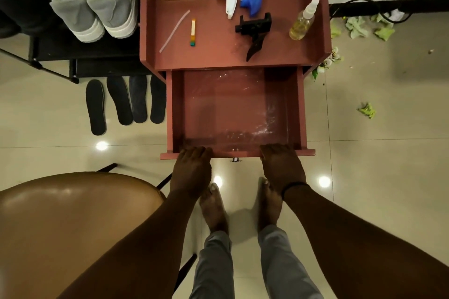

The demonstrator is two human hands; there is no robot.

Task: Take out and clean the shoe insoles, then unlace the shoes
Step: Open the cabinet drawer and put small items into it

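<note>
- Glossy cream tiles are seen on the floor [48, 114].
- The drawer [233, 104] is shown in matt, scuffed reddish board.
- The shoes [92, 0] appear of grey suede-like cloth.
- The insoles [96, 107] are matt black.

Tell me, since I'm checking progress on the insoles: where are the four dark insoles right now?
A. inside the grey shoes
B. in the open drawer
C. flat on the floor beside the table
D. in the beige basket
C: the four dark insoles lie side by side on the pale tiled floor, left of the open reddish-brown drawer.
</note>
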